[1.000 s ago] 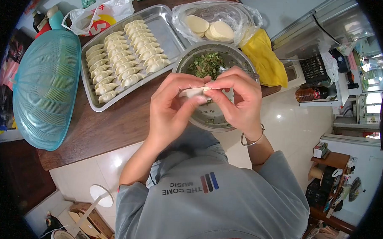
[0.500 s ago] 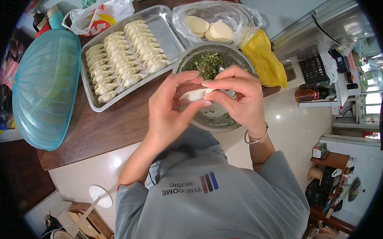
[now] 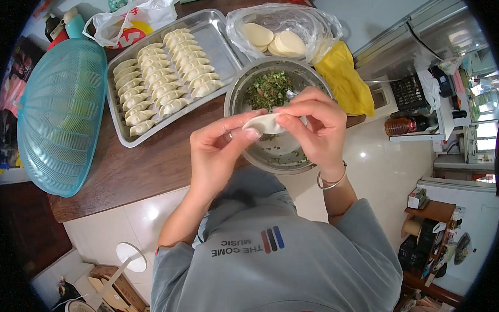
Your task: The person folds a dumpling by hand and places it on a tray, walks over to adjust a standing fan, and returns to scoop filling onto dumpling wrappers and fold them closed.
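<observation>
A pale folded dumpling [image 3: 264, 124] is held between my two hands, above the near part of a metal bowl [image 3: 233, 95]. My left hand [image 3: 219, 146] pinches its left end between thumb and fingers. At the right end, the thumb and forefinger of my right hand [image 3: 316, 125] press on the dough edge. Chopped green filling [image 3: 269, 89] lies in the bowl, with scattered bits on the bowl's side nearest me. Part of a utensil in the filling is hidden behind my right hand.
Left of the bowl, a metal tray [image 3: 216, 36] carries rows of finished dumplings [image 3: 159, 76]. Round wrappers [image 3: 286, 43] sit in a clear plastic bag behind the bowl. A yellow cloth [image 3: 345, 79] hangs at the table corner; a blue mesh cover [image 3: 61, 116] stands far left.
My left fingers have drawn back to the dumpling's left end, so more of it shows. Both hands remain over the bowl, and my right hand still pinches the edge.
</observation>
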Motion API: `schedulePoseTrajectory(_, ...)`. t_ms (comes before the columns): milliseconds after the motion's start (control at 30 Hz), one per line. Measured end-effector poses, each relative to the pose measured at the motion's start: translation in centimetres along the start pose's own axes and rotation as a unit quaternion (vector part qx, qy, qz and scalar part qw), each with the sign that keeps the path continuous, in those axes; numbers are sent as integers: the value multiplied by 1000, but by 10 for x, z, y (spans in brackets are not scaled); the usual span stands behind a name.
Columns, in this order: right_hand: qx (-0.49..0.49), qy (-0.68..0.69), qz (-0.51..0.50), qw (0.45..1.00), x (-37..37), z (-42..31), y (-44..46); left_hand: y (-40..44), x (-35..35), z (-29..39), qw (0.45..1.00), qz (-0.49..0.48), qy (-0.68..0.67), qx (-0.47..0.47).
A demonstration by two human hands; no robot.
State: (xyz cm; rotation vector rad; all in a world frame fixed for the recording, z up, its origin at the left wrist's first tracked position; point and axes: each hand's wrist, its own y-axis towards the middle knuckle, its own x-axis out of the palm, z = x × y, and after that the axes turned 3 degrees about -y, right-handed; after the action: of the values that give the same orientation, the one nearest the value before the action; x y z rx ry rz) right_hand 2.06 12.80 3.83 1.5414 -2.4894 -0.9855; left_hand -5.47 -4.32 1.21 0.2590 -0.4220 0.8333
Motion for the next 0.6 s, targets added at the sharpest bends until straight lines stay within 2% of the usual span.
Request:
schedulePoseTrajectory(67,29,-22,-4,999,2,-3,4,0,1,3,999,28,6,-31)
schedulePoseTrajectory(133,17,-41,-32,999,2,-5,7,1,4,5,996,64,-48,-33)
schedulePoseTrajectory(267,-5,-67,-75,995,1,-4,8,1,1,2,996,78,-35,-30)
schedulePoseTrajectory(367,1,-47,-72,996,3,-2,6,4,0,1,998,62,23,21)
schedulePoseTrajectory(433,7,-49,-86,995,2,-6,7,5,1,6,978,66,176,87)
schedulePoseTrajectory(467,12,-52,-100,994,2,-8,8,5,3,8,978,66,176,87)
schedulePoseTrajectory(533,7,-66,-106,992,3,-11,8,4,5,11,935,83,306,157)
schedulePoseTrajectory(600,1,-80,-111,991,4,-12,8,5,5,9,920,79,337,182)
